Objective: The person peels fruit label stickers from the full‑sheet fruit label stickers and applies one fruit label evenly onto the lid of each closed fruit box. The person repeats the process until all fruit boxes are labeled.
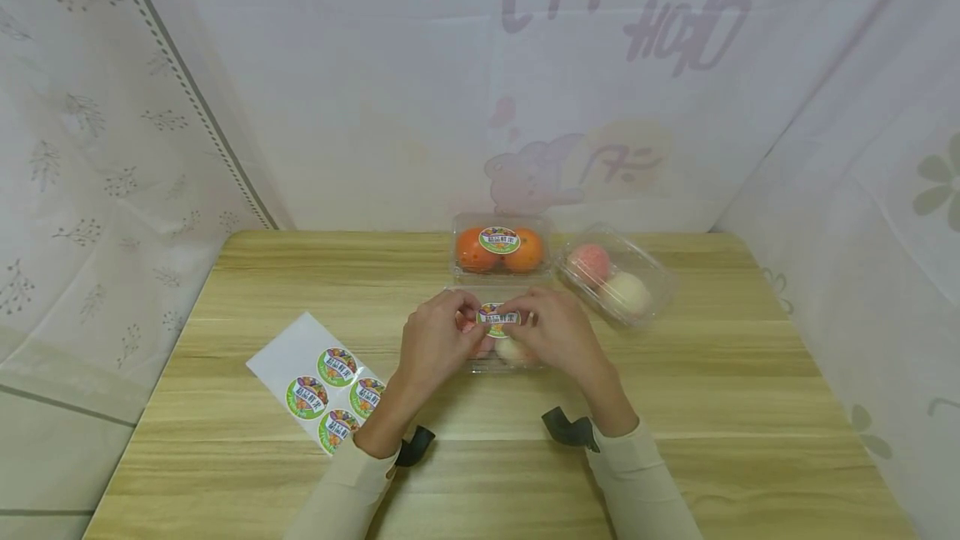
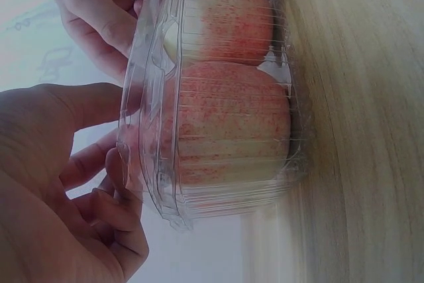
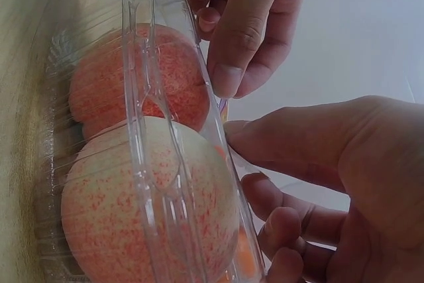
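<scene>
A round fruit-label sticker [image 1: 498, 319] lies right at the lid of a clear plastic clamshell box [image 1: 504, 363] with two pink-and-cream peaches [image 2: 228, 124] inside. My left hand [image 1: 441, 335] pinches the sticker's left edge with thumb and forefinger. On the opposite edge, my right hand [image 1: 558, 333] grips it the same way, thumb tip close against the lid in the right wrist view. The other fingers of both hands are curled beside the lid. Only a thin sliver of the sticker shows in the right wrist view, between the two thumbs.
Behind stands a clear box of orange fruits [image 1: 477, 250] bearing a like sticker. To its right, another box [image 1: 651, 283] holds two peaches, with no sticker showing. A white sheet [image 1: 279, 357] with several stickers lies on the wooden table [image 1: 720, 407] at left, partly under my left forearm.
</scene>
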{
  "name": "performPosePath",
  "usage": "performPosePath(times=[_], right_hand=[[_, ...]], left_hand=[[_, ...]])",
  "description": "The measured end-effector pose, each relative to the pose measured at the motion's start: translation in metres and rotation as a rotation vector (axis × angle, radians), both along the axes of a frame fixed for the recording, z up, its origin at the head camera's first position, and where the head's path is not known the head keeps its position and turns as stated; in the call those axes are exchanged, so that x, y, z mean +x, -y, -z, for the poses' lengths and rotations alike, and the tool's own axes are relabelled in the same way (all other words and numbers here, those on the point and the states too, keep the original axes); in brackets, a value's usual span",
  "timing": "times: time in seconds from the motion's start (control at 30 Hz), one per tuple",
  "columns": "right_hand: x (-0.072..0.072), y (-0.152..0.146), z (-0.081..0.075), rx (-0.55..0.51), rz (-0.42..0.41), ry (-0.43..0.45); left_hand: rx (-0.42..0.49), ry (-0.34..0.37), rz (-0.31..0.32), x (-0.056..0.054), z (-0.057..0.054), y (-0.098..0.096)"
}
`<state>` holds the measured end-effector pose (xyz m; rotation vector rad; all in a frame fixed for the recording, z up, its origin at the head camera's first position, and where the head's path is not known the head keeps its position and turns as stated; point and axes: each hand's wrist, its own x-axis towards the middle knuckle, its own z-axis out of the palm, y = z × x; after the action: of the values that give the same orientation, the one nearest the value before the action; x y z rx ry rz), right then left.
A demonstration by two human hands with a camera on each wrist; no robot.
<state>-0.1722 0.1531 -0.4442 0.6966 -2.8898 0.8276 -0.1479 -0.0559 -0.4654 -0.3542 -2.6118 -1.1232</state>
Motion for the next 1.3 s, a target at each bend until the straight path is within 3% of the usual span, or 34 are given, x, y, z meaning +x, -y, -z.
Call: performPosePath(times=[0.37, 0.77, 1.3], right_hand=[[0.0017, -0.0007, 0.0008, 0.013, 0.024, 0.018], [0.0021, -0.001, -0.0024, 0.017, 0.049, 0.045], [0.0, -0.0037, -0.005, 0.018, 0.049, 0.093]], left_hand=[[-0.043, -0.029, 0.024, 0.0009, 0.0007, 0.0001], [-0.072, -0.009, 0.03, 0.0013, 0.0004, -0.0004], [-0.059, -0.012, 0.038, 0.0015, -0.002, 0.0009]])
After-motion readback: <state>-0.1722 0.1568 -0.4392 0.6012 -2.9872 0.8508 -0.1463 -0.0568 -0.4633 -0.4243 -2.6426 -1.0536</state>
